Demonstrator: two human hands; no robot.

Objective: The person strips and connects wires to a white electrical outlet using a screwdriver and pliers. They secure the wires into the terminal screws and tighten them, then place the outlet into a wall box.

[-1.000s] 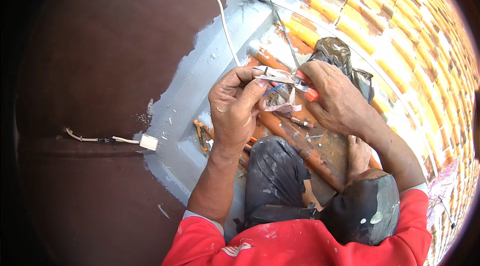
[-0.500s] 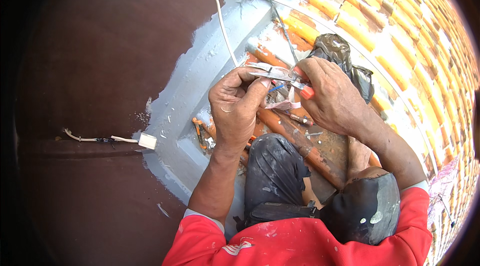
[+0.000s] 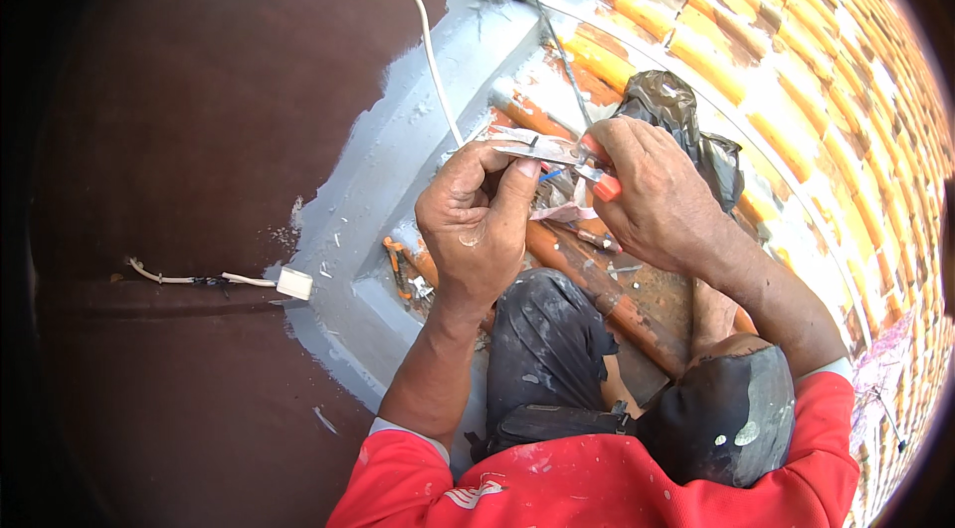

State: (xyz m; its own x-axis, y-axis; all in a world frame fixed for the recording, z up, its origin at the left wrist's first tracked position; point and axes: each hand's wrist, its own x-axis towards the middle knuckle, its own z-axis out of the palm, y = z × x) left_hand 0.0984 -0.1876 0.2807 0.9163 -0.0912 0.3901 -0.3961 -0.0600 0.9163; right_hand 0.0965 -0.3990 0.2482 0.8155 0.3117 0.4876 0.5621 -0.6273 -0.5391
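My right hand (image 3: 665, 185) is closed round the red-orange handles of a pair of scissors (image 3: 563, 157). Their parted blades point left, over my left fingertips. My left hand (image 3: 477, 215) pinches a short dark wire (image 3: 534, 141) between thumb and forefinger, and that wire stands between the blades. Just below the blades, a blue wire (image 3: 550, 175) sticks out beside my left thumb. A white cable (image 3: 428, 36) runs down from the top to behind my left fingers, where its end is hidden. Crumpled pale plastic (image 3: 565, 213) lies beneath the scissors.
A black plastic bag (image 3: 665, 100) lies on orange roof tiles (image 3: 741, 71) beyond my right hand. Orange-handled pliers (image 3: 398, 264) rest near my left forearm. A white connector box (image 3: 294, 282) with a short cable sits against the brown surface (image 3: 199, 150). A dark cable (image 3: 559, 46) hangs ahead.
My left hand has turned slightly, and the white cable has shifted a little to the left. The scissors stay almost in place, with the dark wire still between the blades.
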